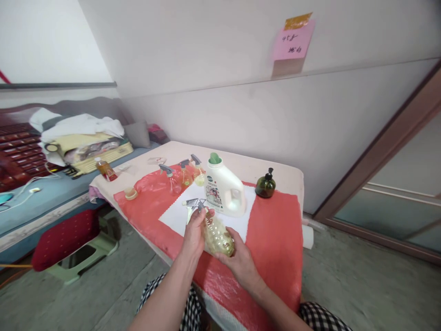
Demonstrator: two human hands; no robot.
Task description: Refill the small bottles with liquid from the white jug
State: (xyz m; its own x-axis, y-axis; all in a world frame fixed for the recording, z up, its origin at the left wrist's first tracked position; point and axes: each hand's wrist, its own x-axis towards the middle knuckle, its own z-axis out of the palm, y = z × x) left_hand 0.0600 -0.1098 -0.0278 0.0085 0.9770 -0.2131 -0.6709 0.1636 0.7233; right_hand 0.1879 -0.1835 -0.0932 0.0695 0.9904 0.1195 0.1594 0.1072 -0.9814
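A see-through yellowish spray bottle (pixel 217 236) with a bumpy surface is held tilted above the table's front part. My left hand (pixel 195 230) is closed round its neck, just below the grey trigger head (pixel 195 203). Around the bottle's lower end curl the fingers of my right hand (pixel 237 257). Just beyond stands a large white detergent jug (pixel 225 191) with a green piece (pixel 215 158) at its mouth. Three more spray bottles, pink (pixel 174 186), orange (pixel 186 177) and yellow-green (pixel 199 175), stand to its left. Whether my bottle holds liquid is unclear.
Right of the jug is a dark green pump bottle (pixel 265 186). A red cloth (pixel 275 230) and a white sheet (pixel 172 218) cover the table; a round tan lid-like item (pixel 131 193) lies left. A red-topped stool (pixel 65 239) stands beside a bed (pixel 79 184).
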